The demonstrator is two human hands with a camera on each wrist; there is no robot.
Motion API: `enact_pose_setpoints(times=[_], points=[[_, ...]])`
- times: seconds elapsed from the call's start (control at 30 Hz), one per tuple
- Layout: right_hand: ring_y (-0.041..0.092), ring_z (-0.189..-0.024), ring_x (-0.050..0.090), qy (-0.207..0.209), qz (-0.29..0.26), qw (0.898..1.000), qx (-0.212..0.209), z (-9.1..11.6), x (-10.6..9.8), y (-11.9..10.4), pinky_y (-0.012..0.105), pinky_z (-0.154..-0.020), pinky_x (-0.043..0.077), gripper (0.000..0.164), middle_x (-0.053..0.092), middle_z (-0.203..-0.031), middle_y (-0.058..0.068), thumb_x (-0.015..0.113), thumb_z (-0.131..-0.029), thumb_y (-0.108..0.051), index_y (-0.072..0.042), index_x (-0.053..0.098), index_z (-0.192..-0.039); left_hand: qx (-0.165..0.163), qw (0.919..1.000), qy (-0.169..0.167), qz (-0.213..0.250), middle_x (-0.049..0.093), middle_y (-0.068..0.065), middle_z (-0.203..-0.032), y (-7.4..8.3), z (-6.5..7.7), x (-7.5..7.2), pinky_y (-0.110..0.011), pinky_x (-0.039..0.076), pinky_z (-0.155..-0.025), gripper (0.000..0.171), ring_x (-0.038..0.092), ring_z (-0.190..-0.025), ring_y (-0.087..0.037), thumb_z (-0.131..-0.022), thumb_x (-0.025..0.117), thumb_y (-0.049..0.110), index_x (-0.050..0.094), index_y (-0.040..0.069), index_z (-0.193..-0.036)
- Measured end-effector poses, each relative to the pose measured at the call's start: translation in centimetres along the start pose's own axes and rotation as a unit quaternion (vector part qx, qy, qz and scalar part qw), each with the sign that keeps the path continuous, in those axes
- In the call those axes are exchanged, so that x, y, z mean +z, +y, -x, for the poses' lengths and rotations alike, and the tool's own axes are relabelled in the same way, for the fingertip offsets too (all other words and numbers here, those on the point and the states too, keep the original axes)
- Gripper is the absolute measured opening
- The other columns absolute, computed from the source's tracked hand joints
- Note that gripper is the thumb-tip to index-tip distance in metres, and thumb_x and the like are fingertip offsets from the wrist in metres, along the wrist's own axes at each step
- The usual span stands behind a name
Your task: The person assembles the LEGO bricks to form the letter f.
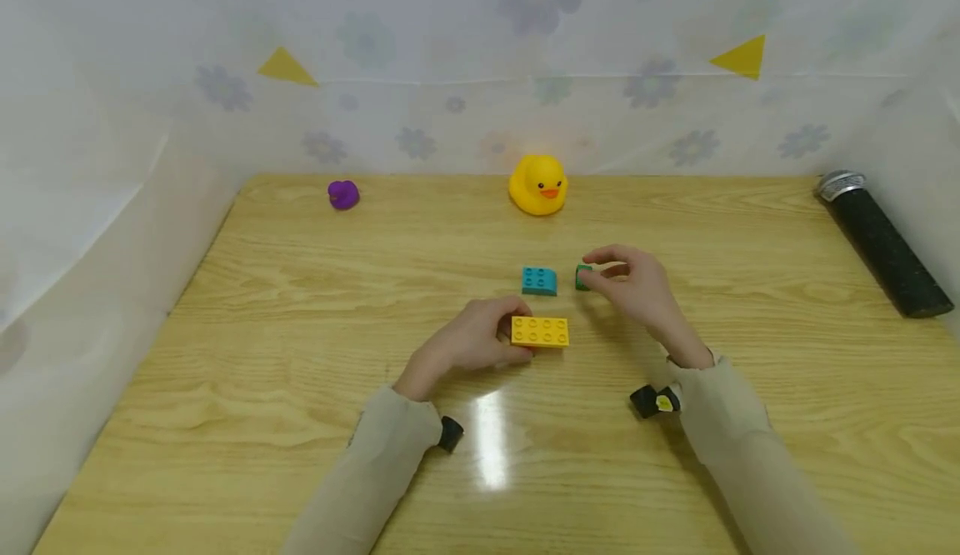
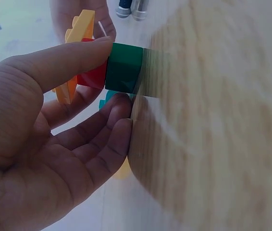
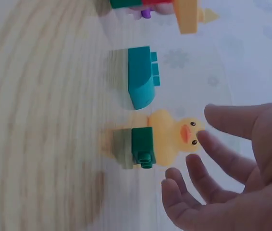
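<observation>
My left hand grips a stack of toy building bricks between thumb and fingers. A yellow brick tops the stack, a red brick sits under it, and a green brick forms the bottom, at the tabletop. My right hand hovers with spread fingers beside a small green block. In the right wrist view, a gap shows between those fingers and the block, which stands on the table. Left of that block lies a teal brick with one rounded end, just beyond the stack.
A yellow rubber duck stands at the table's back, with a small purple duck to its left. A black microphone lies along the right edge. White flowered sheeting encloses the wooden table behind and at the sides.
</observation>
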State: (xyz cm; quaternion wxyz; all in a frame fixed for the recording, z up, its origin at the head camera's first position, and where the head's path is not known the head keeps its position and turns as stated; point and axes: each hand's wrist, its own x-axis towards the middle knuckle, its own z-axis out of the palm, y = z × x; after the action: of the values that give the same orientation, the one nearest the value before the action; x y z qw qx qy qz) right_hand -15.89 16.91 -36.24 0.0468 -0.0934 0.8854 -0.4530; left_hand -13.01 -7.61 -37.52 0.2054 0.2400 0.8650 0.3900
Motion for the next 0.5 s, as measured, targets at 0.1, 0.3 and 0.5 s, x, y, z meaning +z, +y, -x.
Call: enact_pose_setpoints(times=[0.1, 0.3, 0.5], points=[[0.037, -0.106, 0.057, -0.001, -0.012, 0.999, 0.036, -0.5, -0.3, 0.2, 0.045, -0.082, 0.050, 0.040, 0.055, -0.125, 0.020, 0.065, -0.093, -0.027, 0.000, 0.059, -0.122, -0.002, 1.0000, 0.000, -0.003, 0.061, 0.004, -0.097, 0.0, 0.0, 0.0, -0.024, 0.044, -0.071, 0.036, 0.053, -0.082, -0.013, -0.082, 0.078, 0.020, 0.059, 0.014, -0.112], [0.041, -0.114, 0.052, -0.024, -0.016, 0.998, 0.056, -1.2, 0.1, 0.8, 0.051, -0.092, 0.045, 0.045, 0.051, -0.129, 0.024, 0.067, -0.091, -0.019, 0.002, 0.053, -0.129, -0.007, 1.0000, -0.002, -0.005, 0.061, 0.004, -0.099, 0.0, 0.0, 0.0, -0.025, 0.045, -0.072, 0.036, 0.054, -0.083, -0.013, -0.082, 0.078, 0.021, 0.060, 0.014, -0.112], [0.036, -0.108, 0.054, -0.030, -0.003, 0.997, 0.069, -1.5, 0.4, 1.4, 0.047, -0.088, 0.046, 0.052, 0.053, -0.125, 0.023, 0.073, -0.085, -0.012, 0.002, 0.052, -0.131, -0.008, 0.9999, -0.001, -0.006, 0.061, 0.005, -0.097, 0.1, 0.0, 0.1, -0.025, 0.045, -0.071, 0.036, 0.054, -0.082, -0.013, -0.082, 0.078, 0.021, 0.059, 0.014, -0.112]])
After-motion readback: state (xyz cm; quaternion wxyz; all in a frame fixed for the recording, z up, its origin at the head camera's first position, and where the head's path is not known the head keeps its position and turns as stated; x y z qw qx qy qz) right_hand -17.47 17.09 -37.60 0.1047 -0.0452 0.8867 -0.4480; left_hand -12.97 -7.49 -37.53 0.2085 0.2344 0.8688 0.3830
